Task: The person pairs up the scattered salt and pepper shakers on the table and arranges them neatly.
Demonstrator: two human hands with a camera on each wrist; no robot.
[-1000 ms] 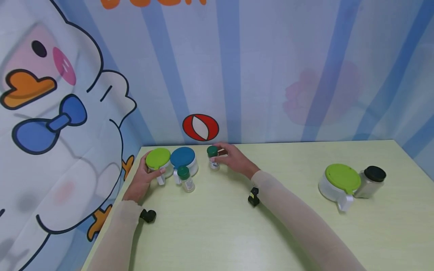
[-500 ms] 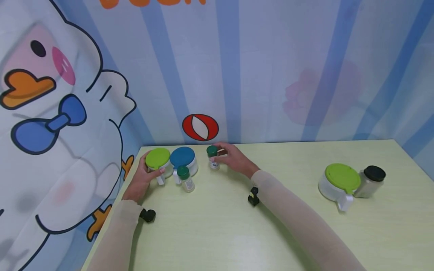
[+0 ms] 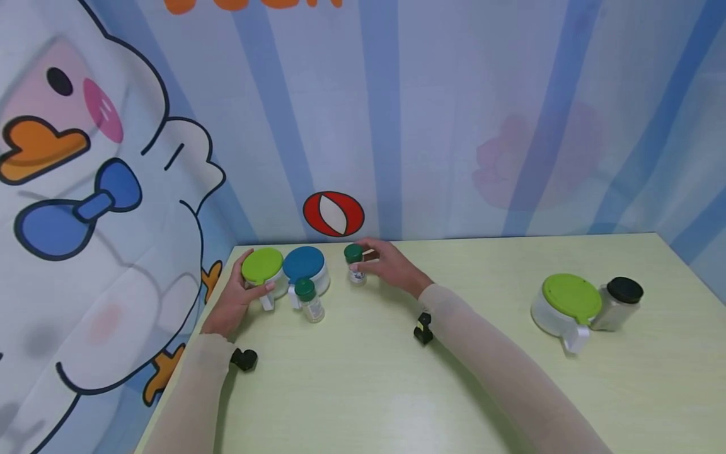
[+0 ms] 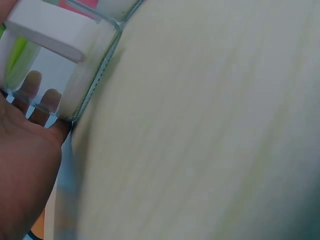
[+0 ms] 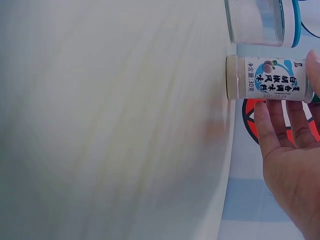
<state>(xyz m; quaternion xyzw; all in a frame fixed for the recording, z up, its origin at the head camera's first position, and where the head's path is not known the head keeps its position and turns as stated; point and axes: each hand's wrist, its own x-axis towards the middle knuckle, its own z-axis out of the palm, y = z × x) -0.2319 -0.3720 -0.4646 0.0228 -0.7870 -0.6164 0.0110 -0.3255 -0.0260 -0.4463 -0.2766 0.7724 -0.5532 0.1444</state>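
Note:
On the left of the table my left hand (image 3: 231, 302) holds a seasoning jar (image 3: 263, 265) with a lime-green lid and a white handle; its thumb lies in front. In the left wrist view, fingertips show through the jar's clear wall. A blue-lidded jar (image 3: 305, 263) stands right beside it, with a green-capped shaker bottle (image 3: 312, 309) in front. My right hand (image 3: 390, 268) grips a second green-capped bottle, a pepper shaker (image 5: 272, 79), between thumb and fingers. Upright, it stands at the table's back, right of the blue-lidded jar.
Farther right on the table (image 3: 363, 391) stand another lime-lidded jar (image 3: 570, 296) and a black-capped clear jar (image 3: 622, 304), close together. A printed cloth backdrop (image 3: 431, 126) rises along the table's back and left edges.
The head view has shifted very slightly. Both hands keep their places on the jar and the pepper shaker, and the other containers stay put.

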